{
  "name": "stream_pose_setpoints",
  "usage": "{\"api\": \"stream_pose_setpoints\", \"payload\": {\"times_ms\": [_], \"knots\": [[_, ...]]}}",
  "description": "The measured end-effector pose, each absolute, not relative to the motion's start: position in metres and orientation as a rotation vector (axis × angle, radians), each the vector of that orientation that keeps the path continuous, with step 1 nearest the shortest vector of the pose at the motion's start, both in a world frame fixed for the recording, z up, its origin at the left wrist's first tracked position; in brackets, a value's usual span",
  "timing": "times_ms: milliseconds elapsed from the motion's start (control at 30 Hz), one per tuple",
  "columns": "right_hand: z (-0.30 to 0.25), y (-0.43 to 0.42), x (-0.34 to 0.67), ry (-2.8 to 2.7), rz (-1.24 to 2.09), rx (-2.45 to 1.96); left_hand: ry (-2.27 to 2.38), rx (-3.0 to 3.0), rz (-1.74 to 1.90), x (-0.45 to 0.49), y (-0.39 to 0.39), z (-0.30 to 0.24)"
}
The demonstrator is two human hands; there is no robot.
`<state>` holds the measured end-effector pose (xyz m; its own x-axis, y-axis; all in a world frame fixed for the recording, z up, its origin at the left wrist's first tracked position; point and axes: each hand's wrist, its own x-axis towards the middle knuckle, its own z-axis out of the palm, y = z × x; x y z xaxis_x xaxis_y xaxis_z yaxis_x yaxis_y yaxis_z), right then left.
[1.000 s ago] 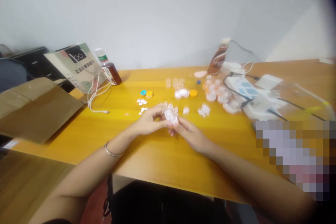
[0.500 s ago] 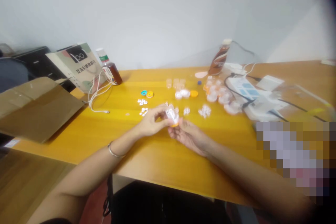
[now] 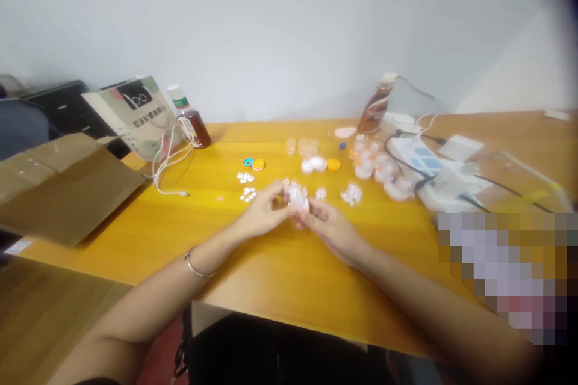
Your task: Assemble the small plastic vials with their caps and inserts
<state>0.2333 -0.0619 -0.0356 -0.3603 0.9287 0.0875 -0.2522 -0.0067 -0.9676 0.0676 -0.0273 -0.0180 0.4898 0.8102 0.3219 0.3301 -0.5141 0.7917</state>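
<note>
Right hand has curled in — clear container grasped between both hands' fingers, mid-frame; left hand at its left, long axis blurred.

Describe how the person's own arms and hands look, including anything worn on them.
The left hand is ungloved, with a thin, silver-coloured bracelet at its wrist. A black sleeve edge shows high on that arm. The right hand is ungloved too, its wrist without jewellery; that arm's far end is too dark to make out a sleeve.
</note>
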Motion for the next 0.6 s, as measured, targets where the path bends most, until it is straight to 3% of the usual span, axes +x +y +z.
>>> {"api": "stream_pose_setpoints", "payload": {"times_ms": [233,467,600], "knots": [[-0.038,-0.056,0.238,-1.310,1.496,-0.860,1.018,2.375,1.023,0.067,-0.024,-0.024],[-0.033,-0.054,0.245,-1.746,0.781,-1.079,0.938,2.489,0.973,0.073,-0.034,-0.030],[-0.026,-0.041,0.264,-1.719,0.292,-1.273,0.970,2.485,0.996,0.073,-0.036,-0.029]]}}
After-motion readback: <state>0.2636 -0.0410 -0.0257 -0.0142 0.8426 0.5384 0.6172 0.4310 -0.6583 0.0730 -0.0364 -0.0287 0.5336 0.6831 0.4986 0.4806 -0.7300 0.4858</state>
